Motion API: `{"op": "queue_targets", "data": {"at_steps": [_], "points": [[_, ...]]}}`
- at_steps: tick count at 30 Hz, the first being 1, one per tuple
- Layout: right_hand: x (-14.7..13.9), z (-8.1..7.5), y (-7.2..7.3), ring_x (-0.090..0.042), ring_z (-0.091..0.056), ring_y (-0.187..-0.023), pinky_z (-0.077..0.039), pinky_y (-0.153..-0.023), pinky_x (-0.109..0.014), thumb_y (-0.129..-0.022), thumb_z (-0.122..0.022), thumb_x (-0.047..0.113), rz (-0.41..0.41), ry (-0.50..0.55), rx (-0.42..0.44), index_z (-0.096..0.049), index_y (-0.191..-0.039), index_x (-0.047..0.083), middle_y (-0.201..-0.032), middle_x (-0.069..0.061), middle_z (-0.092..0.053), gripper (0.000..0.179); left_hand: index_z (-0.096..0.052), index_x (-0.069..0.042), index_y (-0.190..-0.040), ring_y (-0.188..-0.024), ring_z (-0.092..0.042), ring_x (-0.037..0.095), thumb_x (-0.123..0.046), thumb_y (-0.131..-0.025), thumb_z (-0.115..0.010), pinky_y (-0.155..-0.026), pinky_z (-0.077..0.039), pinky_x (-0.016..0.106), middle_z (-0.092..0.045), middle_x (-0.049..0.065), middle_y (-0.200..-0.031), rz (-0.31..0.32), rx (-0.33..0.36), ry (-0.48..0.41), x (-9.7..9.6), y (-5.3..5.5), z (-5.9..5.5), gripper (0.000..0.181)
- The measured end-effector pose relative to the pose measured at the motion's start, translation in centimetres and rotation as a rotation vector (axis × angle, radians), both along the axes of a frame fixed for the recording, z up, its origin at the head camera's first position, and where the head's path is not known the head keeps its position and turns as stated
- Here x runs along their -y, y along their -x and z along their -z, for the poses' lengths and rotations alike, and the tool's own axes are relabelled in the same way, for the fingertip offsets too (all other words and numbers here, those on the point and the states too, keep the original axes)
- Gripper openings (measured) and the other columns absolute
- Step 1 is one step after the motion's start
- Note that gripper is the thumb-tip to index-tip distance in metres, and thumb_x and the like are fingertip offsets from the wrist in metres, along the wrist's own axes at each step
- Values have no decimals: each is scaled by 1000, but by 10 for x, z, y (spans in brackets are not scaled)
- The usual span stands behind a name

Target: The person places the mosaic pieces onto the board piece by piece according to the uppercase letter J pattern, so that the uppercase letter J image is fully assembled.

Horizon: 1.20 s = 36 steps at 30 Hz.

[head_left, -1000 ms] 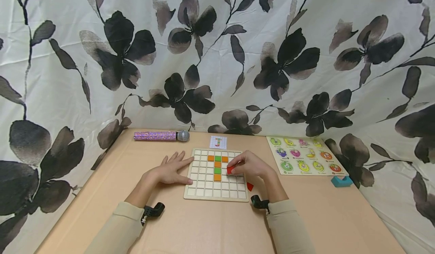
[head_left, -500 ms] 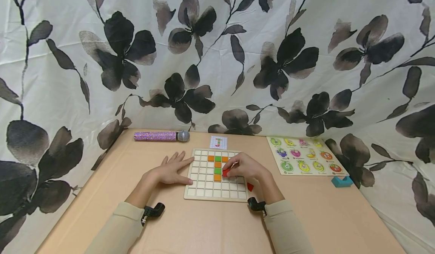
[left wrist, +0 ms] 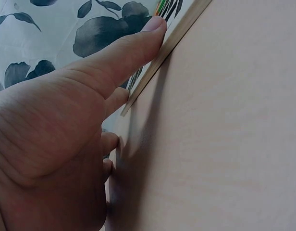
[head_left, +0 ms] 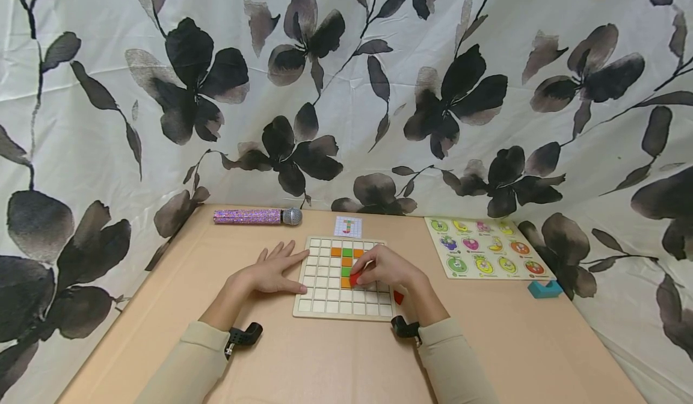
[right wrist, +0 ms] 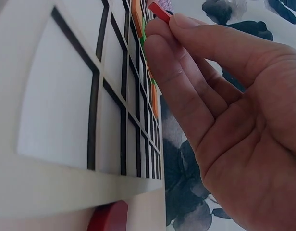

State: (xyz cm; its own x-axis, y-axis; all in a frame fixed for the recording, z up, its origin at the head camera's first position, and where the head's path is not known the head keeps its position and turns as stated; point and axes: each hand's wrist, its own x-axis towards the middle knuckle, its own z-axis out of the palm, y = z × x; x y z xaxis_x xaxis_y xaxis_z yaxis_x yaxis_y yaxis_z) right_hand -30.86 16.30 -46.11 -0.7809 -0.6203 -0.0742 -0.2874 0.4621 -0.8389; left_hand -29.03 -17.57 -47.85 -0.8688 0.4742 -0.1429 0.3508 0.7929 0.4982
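Observation:
A wooden grid board (head_left: 325, 305) with white squares lies mid-table, several orange (head_left: 346, 282) and green (head_left: 346, 252) tiles set in its cells. Over its right half, my right hand (head_left: 392, 267) pinches a red tile (head_left: 354, 279) between thumb and fingers, right beside the column of coloured tiles. In the right wrist view the red tile (right wrist: 160, 13) shows at the fingertips. My left hand (head_left: 273, 272) lies with fingers spread at the board's left edge; its thumb (left wrist: 133, 50) rests on the board's rim in the left wrist view.
Another red piece (head_left: 398, 297) lies against the board's right edge. Behind the board is a small printed pattern card (head_left: 348, 226). A glittery microphone (head_left: 257, 216) lies at the back left, a fruit picture sheet (head_left: 487, 247) and a blue block (head_left: 544, 289) at the right.
My right hand has moved left and slightly toward me across the board, carrying the red tile up to the coloured column. The left hand has stayed in place.

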Motion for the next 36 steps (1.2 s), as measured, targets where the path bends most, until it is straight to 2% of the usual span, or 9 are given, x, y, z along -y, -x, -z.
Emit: {"op": "queue_targets", "data": {"at_steps": [8,13,20,29,36], "points": [[8,0,-2,-12,-66,-75,-56,-70,-23,-85,-85,5,-76,-9,-40,-84,-98,9,-90,-4,-80,13,-31,-23,-165,-159,3,50,-63,-86,-75,-123,6,74,-5,25,-174,3,4,4,0,1,-1,99],[12,0,-2,-11,-65,-72,-55,-67,-23,-85,-84,5,-115,-28,-59,-84,-97,12,-88,-1,-80,14,-32,-23,-165,-160,3,50,-63,-86,-75,-123,7,74,-5,25,-174,3,5,1,0,1,-1,99],[15,0,-3,-11,-64,-73,-53,-67,-23,-85,-86,9,-126,-69,-77,-84,-98,18,-90,3,-79,15,-31,-23,-165,-159,3,50,-63,-86,-75,-123,6,74,-5,25,-174,0,6,-1,0,1,-1,99],[18,1,-3,-8,-61,-68,-50,-63,-21,-86,-85,7,-177,-74,-85,-85,-99,14,-86,3,-79,15,-31,-23,-165,-160,3,50,-63,-86,-75,-123,7,74,-4,25,-174,1,6,1,1,1,-1,99],[20,-1,-6,-7,-62,-69,-51,-63,-21,-86,-84,6,-175,-102,-72,-85,-100,12,-85,4,-79,15,-31,-23,-165,-159,3,51,-63,-86,-75,-123,6,74,-5,25,-173,0,10,-2,0,1,-1,99]]}}
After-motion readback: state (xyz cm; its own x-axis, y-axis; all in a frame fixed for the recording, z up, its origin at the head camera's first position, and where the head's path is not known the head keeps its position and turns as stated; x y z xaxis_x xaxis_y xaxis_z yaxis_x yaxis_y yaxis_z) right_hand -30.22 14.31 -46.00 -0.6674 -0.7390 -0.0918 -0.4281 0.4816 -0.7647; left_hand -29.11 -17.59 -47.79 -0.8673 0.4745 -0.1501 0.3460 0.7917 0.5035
